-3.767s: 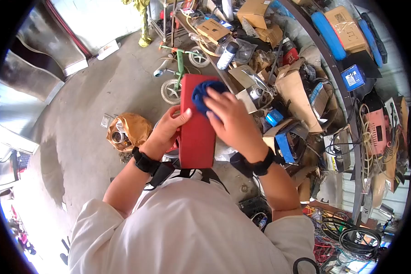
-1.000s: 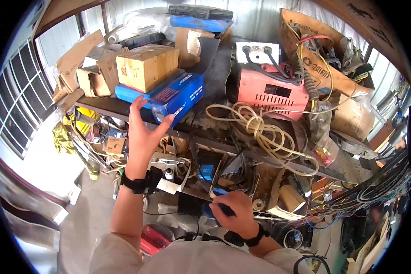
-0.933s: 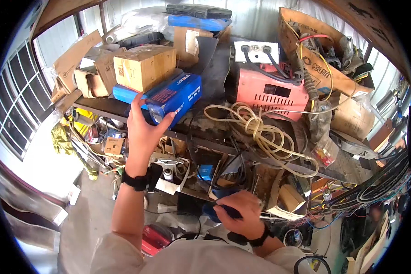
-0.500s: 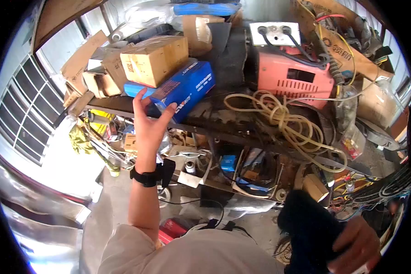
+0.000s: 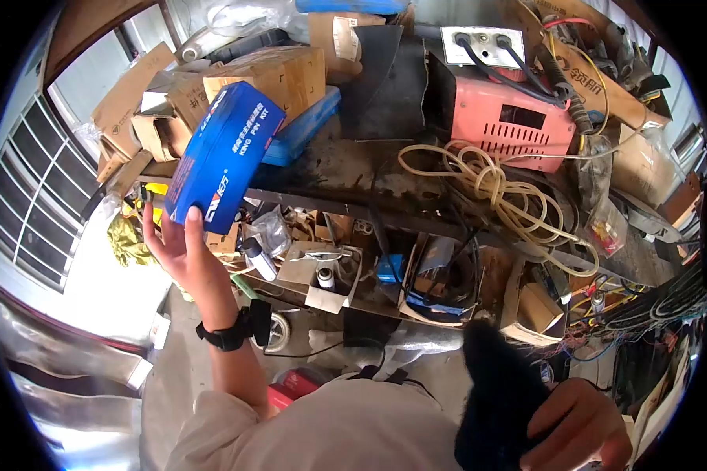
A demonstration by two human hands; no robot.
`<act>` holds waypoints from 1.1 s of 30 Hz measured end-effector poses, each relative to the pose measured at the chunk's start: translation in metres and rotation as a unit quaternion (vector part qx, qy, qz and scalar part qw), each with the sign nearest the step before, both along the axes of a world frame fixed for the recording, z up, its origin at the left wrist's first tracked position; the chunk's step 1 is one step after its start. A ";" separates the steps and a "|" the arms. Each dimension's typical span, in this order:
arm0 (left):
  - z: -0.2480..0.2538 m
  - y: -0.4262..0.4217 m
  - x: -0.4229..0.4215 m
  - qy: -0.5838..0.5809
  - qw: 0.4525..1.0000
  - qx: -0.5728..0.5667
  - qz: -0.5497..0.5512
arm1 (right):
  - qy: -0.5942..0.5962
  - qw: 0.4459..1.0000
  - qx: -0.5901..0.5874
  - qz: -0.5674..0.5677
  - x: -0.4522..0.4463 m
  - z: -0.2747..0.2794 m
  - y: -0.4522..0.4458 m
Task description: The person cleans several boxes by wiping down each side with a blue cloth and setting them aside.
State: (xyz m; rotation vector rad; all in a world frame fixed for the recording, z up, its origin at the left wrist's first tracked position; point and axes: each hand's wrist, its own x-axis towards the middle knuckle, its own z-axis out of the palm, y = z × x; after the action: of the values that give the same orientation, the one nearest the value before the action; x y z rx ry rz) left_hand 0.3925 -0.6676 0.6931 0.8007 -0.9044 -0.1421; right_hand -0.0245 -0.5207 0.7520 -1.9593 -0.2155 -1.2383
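Observation:
My left hand (image 5: 187, 255), with a black band at the wrist, grips the lower end of a blue "KING PIN KIT" box (image 5: 232, 149). The box is tilted, lifted off the shelf on the left side. Behind it a brown carton (image 5: 294, 82) rests by a flatter blue case (image 5: 310, 129). At the lower right, my right hand (image 5: 573, 424) is closed around a dark, fuzzy cloth item (image 5: 499, 392), perhaps a glove; its exact kind does not show.
A pink machine (image 5: 511, 122) with a socket plate stands on the dark shelf (image 5: 353, 169). A coiled yellowish hose (image 5: 487, 184) hangs over the edge. Below are open cartons with a spray can (image 5: 326, 277) and cables (image 5: 652, 326). A barred window (image 5: 35, 192) is at left.
My left hand has taken hold of the blue box and lifted it leftward off the shelf, tipping it up. The blue case beneath shows more. My right hand and the dark cloth have shifted slightly left.

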 end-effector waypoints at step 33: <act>-0.054 0.081 -0.064 0.067 0.946 0.122 -0.294 | 0.063 0.817 -0.155 -0.552 0.204 -0.060 -0.114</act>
State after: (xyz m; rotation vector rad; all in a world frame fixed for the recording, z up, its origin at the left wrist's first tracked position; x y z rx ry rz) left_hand 0.3287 -0.5869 0.6387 0.7159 -0.9855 -0.8363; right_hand 0.1795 -0.6343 0.6916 -2.5194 1.0024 -1.8151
